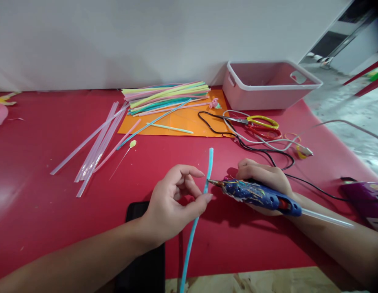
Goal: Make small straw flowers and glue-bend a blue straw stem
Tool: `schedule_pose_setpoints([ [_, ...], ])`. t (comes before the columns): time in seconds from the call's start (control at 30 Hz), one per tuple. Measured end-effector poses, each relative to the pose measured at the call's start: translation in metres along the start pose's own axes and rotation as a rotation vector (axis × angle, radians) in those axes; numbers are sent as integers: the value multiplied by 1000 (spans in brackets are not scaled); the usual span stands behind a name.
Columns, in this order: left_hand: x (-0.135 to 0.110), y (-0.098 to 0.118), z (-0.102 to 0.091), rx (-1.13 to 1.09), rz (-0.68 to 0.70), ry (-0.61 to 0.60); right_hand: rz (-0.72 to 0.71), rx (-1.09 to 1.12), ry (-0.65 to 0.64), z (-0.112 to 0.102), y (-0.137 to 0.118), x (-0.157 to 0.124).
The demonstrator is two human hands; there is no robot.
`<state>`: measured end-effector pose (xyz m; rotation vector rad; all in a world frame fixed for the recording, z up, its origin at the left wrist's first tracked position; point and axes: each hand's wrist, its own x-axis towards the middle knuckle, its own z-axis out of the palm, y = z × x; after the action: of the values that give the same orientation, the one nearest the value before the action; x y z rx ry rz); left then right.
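Observation:
A light blue pipe cleaner [191, 239] runs upright through the middle of the view, its lower end passing the bottom edge. My left hand [173, 201] pinches it between thumb and fingers near its upper part. In my right hand [265, 179] is a blue hot glue gun [253, 193], smeared with dried glue, with a clear glue stick [326, 217] sticking out of its back. The gun's metal nozzle points left and meets the pipe cleaner just above my left thumb. The trigger finger is hidden behind the gun.
Coloured pipe cleaners [167, 97] lie on an orange sheet [213, 126] at the back. Left of it are clear glue sticks [97, 146]. Scissors [262, 124] and tangled cables sit beside a pink bin [262, 95]. A black phone-like slab [146, 268] lies under my left forearm.

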<state>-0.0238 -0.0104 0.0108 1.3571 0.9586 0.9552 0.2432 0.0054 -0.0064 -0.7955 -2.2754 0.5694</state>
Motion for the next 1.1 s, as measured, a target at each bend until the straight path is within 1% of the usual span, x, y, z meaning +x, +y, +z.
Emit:
schedule_pose_setpoints([
  [0.13, 0, 0, 0, -25, -16, -15, 20, 2, 3, 0, -2, 0],
  [0.27, 4, 1, -1, -123, -89, -46, 74, -10, 74, 1, -6, 0],
  [0.33, 7, 2, -1, -195, -133, -70, 77, -5, 100, 2, -7, 0],
  [0.43, 11, 2, -2, -316, -176, -98, 15, 1, 76, 2, -6, 0],
  [0.53, 13, 1, -3, -392, -178, -122, -39, -20, 31, 1, -2, 0],
  [0.73, 13, 4, -3, -439, -197, -136, -34, -19, -5, 1, 0, 0],
  [0.93, 14, 5, -3, -527, -260, -154, -39, -20, 6, 0, 0, -1],
  [1.1, 14, 4, -4, -519, -300, -172, -36, -15, 26, 1, 0, -1],
])
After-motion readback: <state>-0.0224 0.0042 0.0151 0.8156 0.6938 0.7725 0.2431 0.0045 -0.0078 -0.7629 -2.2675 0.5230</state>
